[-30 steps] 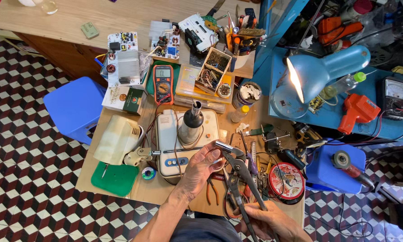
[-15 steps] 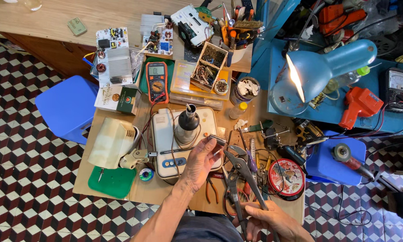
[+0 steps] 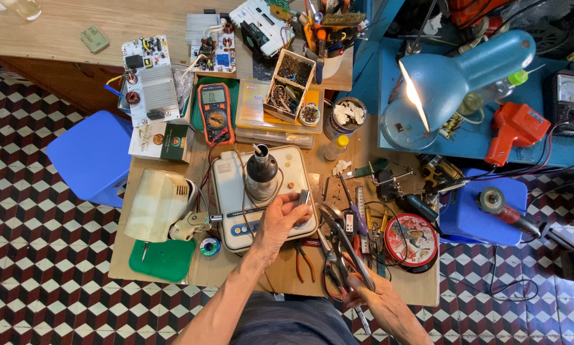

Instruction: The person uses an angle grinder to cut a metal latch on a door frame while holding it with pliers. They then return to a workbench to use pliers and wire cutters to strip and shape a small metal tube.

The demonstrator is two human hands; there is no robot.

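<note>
My left hand (image 3: 280, 222) rests on the white soldering station (image 3: 236, 185) and pinches a small silvery metal part (image 3: 304, 197) between thumb and fingers. A dark cone-shaped iron holder (image 3: 262, 171) stands on the station just beyond the fingers. At the bench's near edge, my right hand (image 3: 371, 299) grips the handles of long grey pliers (image 3: 338, 237). Their jaws point up and left, ending close to the metal part. Both forearms enter from the bottom of the view.
A lit blue desk lamp (image 3: 453, 76) hangs at the right. Loose hand tools, a red round tin (image 3: 411, 237) and orange-handled pliers (image 3: 305, 262) crowd the bench. Farther off are a multimeter (image 3: 214, 112), circuit boards (image 3: 149, 76), a wooden parts box (image 3: 290, 86) and a blue stool (image 3: 92, 156).
My left hand has moved a little up and left with the metal part, onto the station. The right hand keeps the pliers in about the same place. The view has shifted slightly.
</note>
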